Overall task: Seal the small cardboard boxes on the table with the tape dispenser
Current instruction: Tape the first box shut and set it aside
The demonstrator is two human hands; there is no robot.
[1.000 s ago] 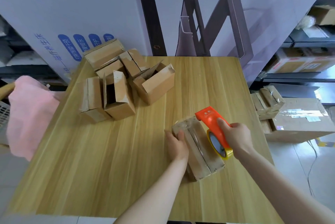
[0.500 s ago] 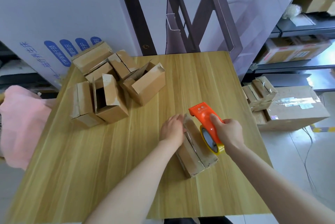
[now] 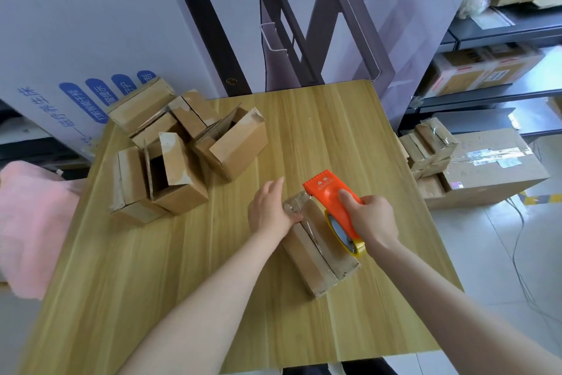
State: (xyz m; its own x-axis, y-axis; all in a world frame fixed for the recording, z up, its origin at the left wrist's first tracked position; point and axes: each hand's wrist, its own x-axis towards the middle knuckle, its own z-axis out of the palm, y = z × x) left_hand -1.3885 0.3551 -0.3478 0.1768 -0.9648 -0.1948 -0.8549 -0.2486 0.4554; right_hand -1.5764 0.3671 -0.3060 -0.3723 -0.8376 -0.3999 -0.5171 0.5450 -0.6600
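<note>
One box [image 3: 319, 256] lies under both hands near the right edge of the desk [image 3: 319, 131]. Its long axis runs diagonally, from the far end by the left hand [image 3: 269, 210] to the near end, which points at the person's right side. The left hand rests with straight fingers against the far end and left flank of the box and pins it down; it curls round nothing. The right hand [image 3: 372, 218] is wrapped round the handle of the orange dispenser [image 3: 330, 197], which sits over the far half of the box. Its toothed head points away from the person and its yellow roll [image 3: 349, 242] faces the near end. Glossy tape [image 3: 296, 203] already covers the far end.

The seam [image 3: 314, 236] follows the long axis, so a pull toward the near end would probably follow that diagonal. The right hand holds the tool over that line.

A pile [image 3: 182, 155] of more boxes, at least two with flaps open, stands at the far left of the desk, well apart.

Writing:
- The dispenser head bears small white marks, too small to read.
- The white board [image 3: 45, 40] behind the pile carries tilted blue Chinese characters, not surely legible.
- The floor carton [image 3: 486, 168] to the right bears labels that cannot be read.
</note>
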